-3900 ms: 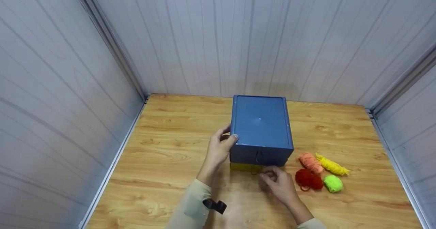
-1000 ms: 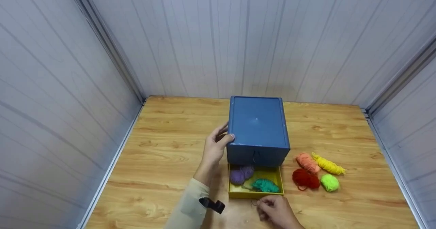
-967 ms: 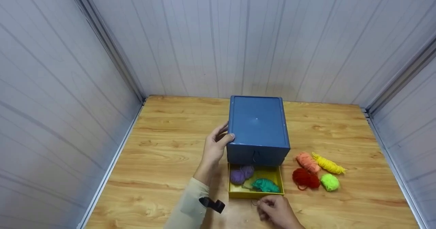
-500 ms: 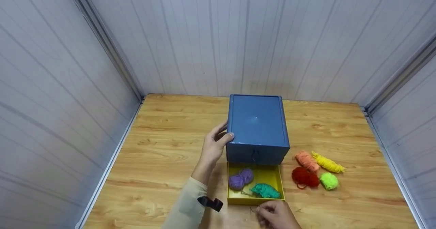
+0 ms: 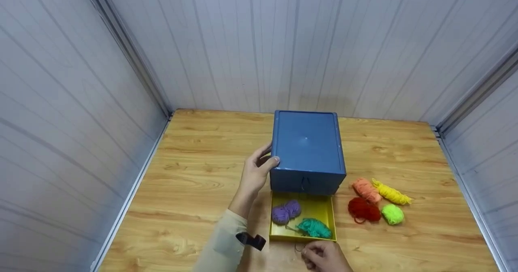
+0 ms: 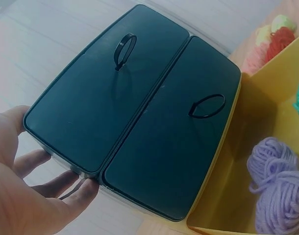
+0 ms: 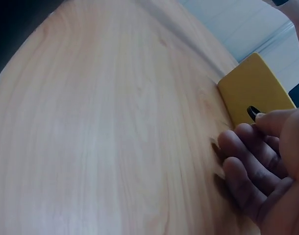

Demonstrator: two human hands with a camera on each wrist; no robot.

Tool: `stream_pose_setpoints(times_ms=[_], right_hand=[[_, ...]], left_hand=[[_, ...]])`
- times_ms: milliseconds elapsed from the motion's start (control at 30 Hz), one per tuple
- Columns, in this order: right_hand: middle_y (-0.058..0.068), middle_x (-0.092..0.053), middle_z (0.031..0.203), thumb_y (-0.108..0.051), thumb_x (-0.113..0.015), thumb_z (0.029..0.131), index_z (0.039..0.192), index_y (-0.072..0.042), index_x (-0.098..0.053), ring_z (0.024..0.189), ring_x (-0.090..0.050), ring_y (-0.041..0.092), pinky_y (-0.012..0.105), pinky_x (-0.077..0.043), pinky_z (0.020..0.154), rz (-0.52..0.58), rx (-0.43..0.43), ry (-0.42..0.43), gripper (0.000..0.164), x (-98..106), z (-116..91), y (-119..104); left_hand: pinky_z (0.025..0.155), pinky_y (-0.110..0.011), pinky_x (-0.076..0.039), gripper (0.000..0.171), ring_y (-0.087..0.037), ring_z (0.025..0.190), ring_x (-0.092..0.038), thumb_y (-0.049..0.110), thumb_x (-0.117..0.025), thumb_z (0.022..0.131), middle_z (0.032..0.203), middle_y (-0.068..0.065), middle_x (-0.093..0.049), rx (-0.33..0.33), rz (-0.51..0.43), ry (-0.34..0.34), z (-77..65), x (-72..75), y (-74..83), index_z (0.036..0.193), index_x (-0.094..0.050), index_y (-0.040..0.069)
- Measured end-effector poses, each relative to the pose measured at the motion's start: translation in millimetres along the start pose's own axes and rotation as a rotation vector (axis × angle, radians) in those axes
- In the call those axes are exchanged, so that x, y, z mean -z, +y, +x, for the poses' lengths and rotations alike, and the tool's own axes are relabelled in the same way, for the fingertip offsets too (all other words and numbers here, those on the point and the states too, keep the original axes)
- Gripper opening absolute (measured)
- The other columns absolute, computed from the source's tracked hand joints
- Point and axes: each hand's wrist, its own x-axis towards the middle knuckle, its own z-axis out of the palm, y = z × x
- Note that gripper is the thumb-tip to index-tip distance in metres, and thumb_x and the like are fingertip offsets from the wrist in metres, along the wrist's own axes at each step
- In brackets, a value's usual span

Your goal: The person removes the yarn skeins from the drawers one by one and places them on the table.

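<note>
A blue drawer cabinet [image 5: 306, 142] stands on the wooden table. My left hand [image 5: 253, 179] grips its left side, with the thumb on the top front edge. Below the upper fronts, a yellow drawer [image 5: 283, 237] is pulled out toward me. Inside it lie a purple yarn skein [image 5: 286, 212] and a green yarn skein [image 5: 315, 228]. My right hand [image 5: 325, 258] pinches the drawer's black pull loop [image 7: 253, 113] between thumb and finger. The left wrist view shows two dark drawer fronts [image 6: 105, 93] flush in the cabinet, each with a black loop.
To the right of the drawer lie an orange yarn skein [image 5: 367, 190], a yellow one [image 5: 391, 192], a red one [image 5: 364, 209] and a lime green yarn ball [image 5: 393, 214]. Pale panel walls [image 5: 259, 45] enclose the table [image 5: 194, 162] at the back and sides.
My right hand has drawn the yellow drawer out toward me by its loop, bringing the purple and green yarn into view. My left hand has kept its grip on the cabinet.
</note>
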Motion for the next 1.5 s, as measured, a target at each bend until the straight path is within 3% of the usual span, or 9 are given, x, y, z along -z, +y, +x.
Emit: stream_pose_setpoints(times_ms=[267,467,567,733,867,1067,1333,1500], right_hand=[[0.001,-0.075,0.085,-0.033,-0.076,0.093,0.099,-0.011,-0.078,0.073,-0.068,0.016,0.028,-0.056,0.063,-0.104,0.050,-0.024,0.023,9.2,-9.1,-12.9],[0.005,-0.076,0.090,-0.032,-0.077,0.092,0.105,-0.005,-0.076,0.077,-0.071,0.019,0.026,-0.058,0.066,-0.075,0.108,-0.012,0.030,16.7,-18.9,-40.2],[0.005,-0.076,0.092,-0.031,-0.077,0.092,0.108,-0.001,-0.074,0.078,-0.071,0.016,0.026,-0.058,0.067,-0.095,0.157,0.028,0.034,20.0,-22.6,-53.4],[-0.001,-0.076,0.095,-0.030,-0.078,0.091,0.106,-0.007,-0.076,0.082,-0.067,0.006,0.023,-0.055,0.072,-0.227,0.234,0.165,0.028,23.7,-20.7,-66.2],[0.000,-0.074,0.102,-0.029,-0.081,0.088,0.107,-0.013,-0.076,0.090,-0.066,0.012,0.024,-0.054,0.073,-0.309,0.236,0.257,0.025,28.6,-13.5,-71.5],[0.005,-0.070,0.114,-0.022,-0.084,0.085,0.115,-0.013,-0.075,0.104,-0.065,0.025,0.030,-0.059,0.075,-0.379,0.217,0.271,0.032,34.8,-3.2,-69.5],[0.004,-0.070,0.108,-0.019,-0.086,0.081,0.107,-0.014,-0.077,0.101,-0.067,0.022,0.045,-0.057,0.086,-0.574,0.166,0.357,0.028,26.2,9.1,-69.6],[0.006,-0.072,0.106,-0.011,-0.088,0.078,0.103,-0.012,-0.077,0.103,-0.067,0.027,0.052,-0.054,0.092,-0.677,0.169,0.338,0.027,22.3,16.3,-74.9]], left_hand=[[0.104,-0.037,-0.052,0.057,-0.034,0.129,-0.058,0.008,-0.068,0.095,0.145,-0.019,-0.058,-0.011,0.003,0.000,0.1,-0.4,-1.1,0.149,-0.053,0.006],[0.104,-0.039,-0.052,0.057,-0.036,0.131,-0.057,0.008,-0.068,0.095,0.146,-0.019,-0.056,-0.018,0.012,-0.006,0.7,0.0,-1.1,0.150,-0.052,0.006],[0.104,-0.039,-0.052,0.058,-0.035,0.130,-0.057,0.010,-0.068,0.095,0.146,-0.019,-0.056,-0.022,0.021,-0.008,-0.5,1.3,-0.3,0.150,-0.052,0.006],[0.105,-0.039,-0.051,0.058,-0.034,0.130,-0.058,0.010,-0.068,0.095,0.145,-0.018,-0.057,-0.008,0.022,0.005,-1.6,2.0,2.0,0.150,-0.052,0.006],[0.105,-0.039,-0.050,0.058,-0.032,0.130,-0.057,0.011,-0.068,0.095,0.145,-0.017,-0.057,0.008,0.039,0.019,-0.9,-0.2,2.7,0.150,-0.052,0.006],[0.105,-0.040,-0.050,0.057,-0.033,0.127,-0.058,0.010,-0.068,0.095,0.143,-0.020,-0.059,-0.003,0.060,0.024,-0.1,-3.8,0.8,0.149,-0.052,0.004],[0.105,-0.041,-0.050,0.057,-0.033,0.128,-0.057,0.011,-0.067,0.095,0.144,-0.019,-0.058,0.014,0.069,0.036,-0.8,-3.5,0.7,0.150,-0.052,0.005],[0.105,-0.041,-0.050,0.057,-0.033,0.128,-0.056,0.011,-0.067,0.095,0.144,-0.018,-0.058,0.015,0.069,0.027,-1.2,-5.6,3.7,0.150,-0.051,0.006]])
